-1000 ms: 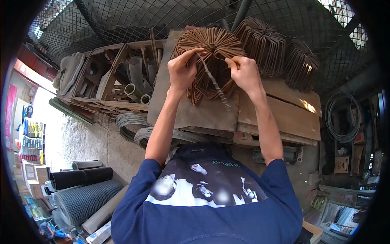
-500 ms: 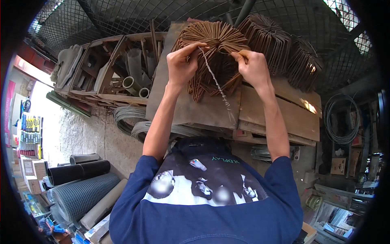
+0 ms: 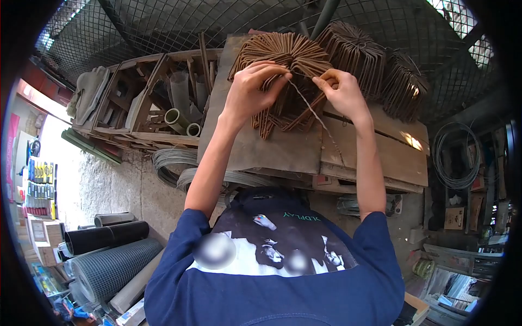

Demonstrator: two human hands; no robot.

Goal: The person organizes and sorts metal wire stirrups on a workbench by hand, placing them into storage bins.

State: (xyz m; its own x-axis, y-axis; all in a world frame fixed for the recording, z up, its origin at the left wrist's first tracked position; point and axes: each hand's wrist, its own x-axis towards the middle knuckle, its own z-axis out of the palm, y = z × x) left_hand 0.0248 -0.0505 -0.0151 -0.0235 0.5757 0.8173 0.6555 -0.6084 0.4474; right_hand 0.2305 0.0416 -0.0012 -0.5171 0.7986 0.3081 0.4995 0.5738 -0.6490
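My left hand [image 3: 254,91] pinches a twisted wire [image 3: 315,114] between thumb and fingertips, against the front of a bundle of bent, rusty steel bars [image 3: 288,50]. The wire's long twisted tail slants down to the right, over the wooden tabletop. My right hand [image 3: 341,93] is closed in a pinch at the bundle's right side, on what looks like a thin stretch of the same wire. The bundle rests on the table, its bars fanned out from the middle. Fingers partly hide the spot where the wire meets the bars.
Two more rusty bar bundles [image 3: 356,46] stand at the table's back right. The wooden table [image 3: 375,155] has a front edge close to my body. At left are a wooden rack [image 3: 147,87] with pipes, wire coils [image 3: 174,160] and mesh rolls [image 3: 117,266]. Wire mesh fencing [image 3: 217,22] rises behind.
My left hand has shifted right and slightly down, its fingers now closer to the bundle's middle. The wire's tail has swung to the right. My right hand stays near the same place.
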